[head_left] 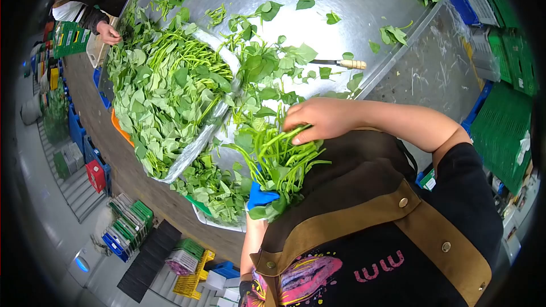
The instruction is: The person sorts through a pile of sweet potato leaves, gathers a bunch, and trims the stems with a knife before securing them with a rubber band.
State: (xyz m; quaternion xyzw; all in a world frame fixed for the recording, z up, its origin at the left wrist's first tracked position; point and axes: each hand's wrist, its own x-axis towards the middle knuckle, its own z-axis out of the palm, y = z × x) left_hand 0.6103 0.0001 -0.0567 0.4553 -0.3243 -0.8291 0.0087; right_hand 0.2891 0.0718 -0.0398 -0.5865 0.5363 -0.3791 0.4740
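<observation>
Against the apron, my left hand (261, 194), in a blue glove, is wrapped round a bunch of leafy green stems (278, 156). My bare right hand (315, 120) rests on the top of this bunch with its fingers curled over the stems; the fingertips are partly hidden. Just beyond lie loose leaves (267, 62) on the metal table (347, 0). To the left, a large heap of leafy stems (165, 91) sits in clear plastic wrapping (196, 145). A knife with a wooden handle (352, 64) lies on the table.
Another person's hand (108, 33) reaches in at the upper left beside the heap. More greens (216, 193) lie in a crate below the heap. Green crates (506, 131) stand at the right, and a yellow crate (193, 281) is at the lower left.
</observation>
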